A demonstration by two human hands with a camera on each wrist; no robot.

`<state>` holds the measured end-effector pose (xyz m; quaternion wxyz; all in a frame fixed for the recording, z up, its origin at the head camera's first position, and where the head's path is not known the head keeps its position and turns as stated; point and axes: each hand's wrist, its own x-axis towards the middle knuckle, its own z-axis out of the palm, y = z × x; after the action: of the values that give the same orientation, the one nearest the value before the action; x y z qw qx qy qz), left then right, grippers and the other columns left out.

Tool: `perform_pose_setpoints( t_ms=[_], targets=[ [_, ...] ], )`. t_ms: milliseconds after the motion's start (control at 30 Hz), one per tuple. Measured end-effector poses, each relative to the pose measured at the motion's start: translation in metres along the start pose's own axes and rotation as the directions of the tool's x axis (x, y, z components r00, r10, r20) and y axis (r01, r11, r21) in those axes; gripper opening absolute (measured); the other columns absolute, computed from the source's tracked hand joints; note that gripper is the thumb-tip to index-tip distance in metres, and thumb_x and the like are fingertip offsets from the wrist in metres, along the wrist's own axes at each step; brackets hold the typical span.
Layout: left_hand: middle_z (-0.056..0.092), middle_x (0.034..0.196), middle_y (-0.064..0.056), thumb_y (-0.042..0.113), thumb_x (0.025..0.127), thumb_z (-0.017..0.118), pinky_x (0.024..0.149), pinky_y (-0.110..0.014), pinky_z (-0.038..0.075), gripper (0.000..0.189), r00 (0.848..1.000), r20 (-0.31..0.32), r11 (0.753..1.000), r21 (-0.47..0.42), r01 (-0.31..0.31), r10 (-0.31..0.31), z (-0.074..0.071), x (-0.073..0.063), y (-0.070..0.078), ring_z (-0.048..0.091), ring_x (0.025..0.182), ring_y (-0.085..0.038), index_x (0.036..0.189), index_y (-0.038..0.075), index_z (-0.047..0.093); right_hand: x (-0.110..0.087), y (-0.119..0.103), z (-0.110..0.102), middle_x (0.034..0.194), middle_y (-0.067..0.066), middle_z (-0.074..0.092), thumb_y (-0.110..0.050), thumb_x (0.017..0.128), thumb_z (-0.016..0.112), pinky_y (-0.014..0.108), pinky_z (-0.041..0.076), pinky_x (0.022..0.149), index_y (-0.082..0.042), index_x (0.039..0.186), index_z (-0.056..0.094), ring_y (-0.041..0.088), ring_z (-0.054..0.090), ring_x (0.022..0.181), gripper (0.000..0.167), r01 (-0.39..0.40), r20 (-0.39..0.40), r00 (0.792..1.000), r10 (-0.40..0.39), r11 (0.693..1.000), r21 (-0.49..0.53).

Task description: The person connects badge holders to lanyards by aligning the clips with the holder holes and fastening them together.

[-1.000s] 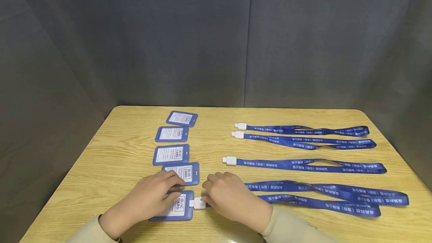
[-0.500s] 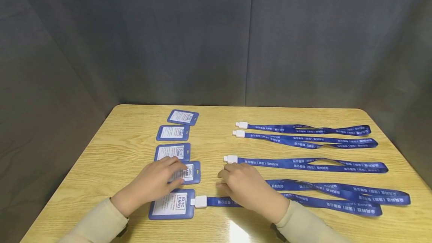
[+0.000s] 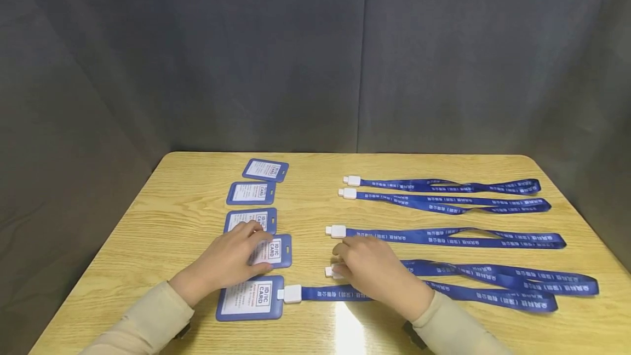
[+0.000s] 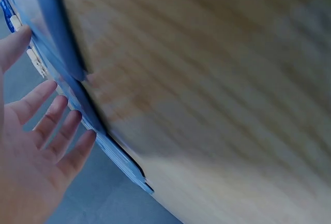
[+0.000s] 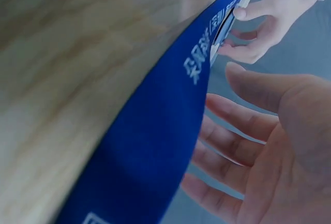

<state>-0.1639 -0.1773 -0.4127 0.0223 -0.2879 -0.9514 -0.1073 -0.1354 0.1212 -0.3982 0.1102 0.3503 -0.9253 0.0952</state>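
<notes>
In the head view my left hand (image 3: 229, 256) lies over the second-nearest blue badge holder (image 3: 280, 251), covering its left part. The left wrist view shows that hand (image 4: 39, 151) with its fingers spread beside the row of holders. My right hand (image 3: 377, 267) is at the white clip (image 3: 329, 272) of the second-nearest blue lanyard (image 3: 498, 275). Thumb and fingers of this hand (image 5: 274, 151) stand apart in the right wrist view. Nearest me, another badge holder (image 3: 241, 311) is joined to the white clip (image 3: 292, 293) of the front lanyard (image 3: 322, 293), which passes beneath my right hand.
Farther back on the left are three more badge holders, including a tilted one (image 3: 266, 170) near the far edge. Opposite them lie three lanyards, one of them (image 3: 394, 236) just beyond my right hand. A dark curtain (image 3: 276, 70) hangs behind the wooden table (image 3: 182, 190).
Both hands have left the nearest badge holder and its clip. The left hand moved away from me to the second holder; the right moved rightward and away to the second lanyard's clip.
</notes>
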Motion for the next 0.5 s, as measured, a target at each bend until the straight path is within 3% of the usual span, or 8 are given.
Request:
perform_pose_setpoints(
  t_ms=[500],
  targets=[
    [0.054, 0.122, -0.008, 0.043, 0.082, 0.079, 0.094, -0.047, 0.05, 0.066, 0.999, 0.043, 1.0, -0.011, 0.029, -0.028, -0.0001, -0.0001, -0.0003, 0.054, 0.11, -0.024, 0.132, 0.004, 0.06, -0.0052, 0.0075, -0.0021, 0.085, -0.003, 0.067, -0.03, 0.075, 0.086, 0.036, 0.054, 0.07, -0.01, 0.098, 0.074, 0.014, 0.064, 0.074, 0.032, -0.017, 0.083, 0.996, 0.017, 1.0, 0.003]
  ],
)
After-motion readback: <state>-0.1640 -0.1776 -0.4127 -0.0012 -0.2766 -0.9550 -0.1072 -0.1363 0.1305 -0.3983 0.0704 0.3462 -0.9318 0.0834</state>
